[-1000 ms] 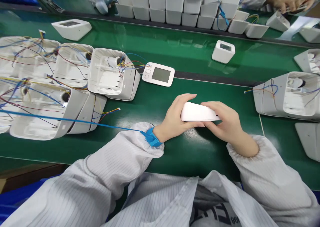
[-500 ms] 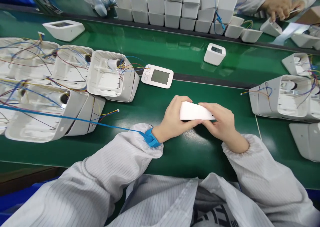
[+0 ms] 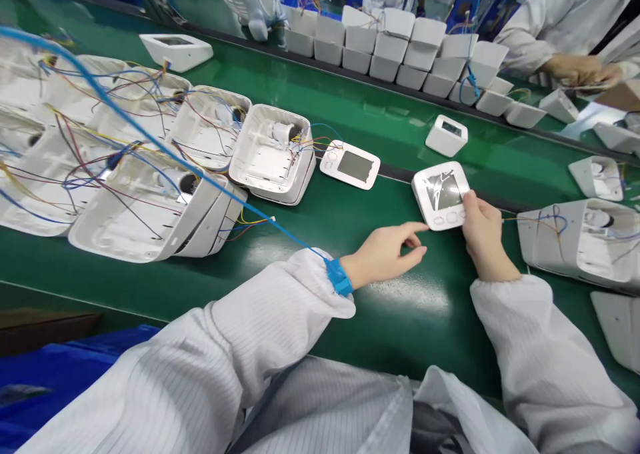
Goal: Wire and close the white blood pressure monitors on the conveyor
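My right hand (image 3: 484, 231) grips a white electronic device (image 3: 441, 197) by its right edge. The device has a grey screen under shiny film and round buttons along its lower side, and it is tilted so that its face shows. My left hand (image 3: 393, 253) holds nothing; its fingers are apart, the index fingertip close to the device's lower left corner. Whether that fingertip touches it I cannot tell. A blue wrist strap (image 3: 340, 277) with a cord circles my left wrist. Up and left of my hands lies a white front panel (image 3: 350, 165) with a grey screen, wired to an open white housing (image 3: 273, 153).
Several open white housings (image 3: 135, 204) with loose wires crowd the left. More housings (image 3: 590, 237) stand at the right. A finished-looking white unit (image 3: 447, 135) and another (image 3: 176, 51) sit on the green far strip. Beyond are stacked housings (image 3: 357, 39) and another person's hands (image 3: 583, 71).
My left hand has let go of the device. My right hand has moved it up and right and turned its screen side into view. The camera view has shifted and tilted.
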`<state>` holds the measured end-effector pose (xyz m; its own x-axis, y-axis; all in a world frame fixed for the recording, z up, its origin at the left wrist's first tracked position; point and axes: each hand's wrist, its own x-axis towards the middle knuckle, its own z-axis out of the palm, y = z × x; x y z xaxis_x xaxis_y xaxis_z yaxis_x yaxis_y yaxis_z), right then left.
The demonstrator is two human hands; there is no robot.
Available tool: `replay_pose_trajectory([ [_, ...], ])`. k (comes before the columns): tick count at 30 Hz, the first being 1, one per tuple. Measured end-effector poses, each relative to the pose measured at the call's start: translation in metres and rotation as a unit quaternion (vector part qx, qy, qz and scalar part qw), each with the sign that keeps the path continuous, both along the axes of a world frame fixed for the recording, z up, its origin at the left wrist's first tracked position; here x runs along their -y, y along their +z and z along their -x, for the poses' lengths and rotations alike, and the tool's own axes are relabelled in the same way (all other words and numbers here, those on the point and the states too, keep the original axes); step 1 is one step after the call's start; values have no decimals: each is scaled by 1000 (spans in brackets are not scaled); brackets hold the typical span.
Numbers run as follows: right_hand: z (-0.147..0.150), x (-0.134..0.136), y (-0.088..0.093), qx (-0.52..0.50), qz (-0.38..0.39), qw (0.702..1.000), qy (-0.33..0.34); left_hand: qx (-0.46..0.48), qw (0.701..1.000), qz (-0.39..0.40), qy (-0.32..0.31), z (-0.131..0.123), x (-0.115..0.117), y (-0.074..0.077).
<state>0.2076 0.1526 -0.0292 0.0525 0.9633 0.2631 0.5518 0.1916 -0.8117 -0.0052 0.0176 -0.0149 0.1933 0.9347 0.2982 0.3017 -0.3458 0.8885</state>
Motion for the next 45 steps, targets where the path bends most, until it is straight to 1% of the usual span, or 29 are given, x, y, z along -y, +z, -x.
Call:
replay_pose_trajectory([
  [1,13,-8,-1,-41,12,999,7,-12,1000,5,-17,-1,1,1],
  [3,45,-22,-2,-102,20,994,43,-42,998,-9,-37,-2,3,1],
  [5,80,-31,-3,-118,-13,989,86,-64,996,-37,-48,-2,4,0],
  [6,98,-34,-3,-99,-41,988,111,-70,995,-47,-54,-2,4,0],
  [8,131,-33,-1,2,-95,977,191,-82,992,-59,-70,-2,4,-1],
  [10,158,-27,3,152,-125,939,280,-104,989,-62,-83,-1,3,0],
  [11,168,-23,5,219,-128,918,306,-119,987,-62,-85,0,2,0],
  [12,176,-19,8,272,-129,899,318,-133,986,-62,-86,0,2,0],
  [13,182,-15,11,307,-128,888,318,-144,984,-63,-83,1,2,0],
  [14,185,-12,13,326,-128,884,310,-152,983,-64,-81,1,2,0],
  [16,185,-9,17,321,-131,893,286,-152,983,-63,-83,2,2,0],
  [17,182,-9,19,301,-130,906,268,-143,984,-58,-87,2,3,0],
  [19,173,-11,20,231,-124,941,213,-110,989,-39,-90,2,4,2],
  [21,160,-16,21,126,-120,976,129,-66,994,-13,-81,2,4,4],
  [23,145,-16,19,-12,-106,993,46,-13,998,26,-55,2,2,6],
  [24,138,-14,18,-87,-85,992,22,15,998,50,-28,2,0,7],
  [25,130,-8,16,-161,-58,985,13,45,996,75,9,3,-1,7],
  [27,116,12,13,-279,10,960,30,101,983,113,99,4,-5,6],
  [28,109,25,11,-310,41,949,45,126,976,119,133,4,-6,5],
  [29,101,40,10,-316,70,944,62,149,971,118,149,4,-7,3],
  [30,92,54,9,-293,95,948,83,174,967,116,143,4,-6,2],
  [31,84,68,9,-246,117,956,113,202,965,120,119,4,-5,0],
  [33,65,91,12,-140,123,969,160,269,949,160,46,2,-1,-2],
  [35,46,103,20,-78,107,975,180,332,914,233,-15,0,3,0],
  [37,26,109,29,-29,75,979,186,376,878,292,-42,0,5,4],
  [39,6,113,36,40,30,983,174,410,852,320,-54,-1,6,11],
  [41,-17,119,40,92,-10,986,136,430,838,331,-55,-1,5,17],
  [43,-43,127,41,112,-27,990,84,435,838,327,-40,-2,4,22],
  [45,-73,138,41,118,-26,992,26,431,843,321,-21,-3,2,24],
])
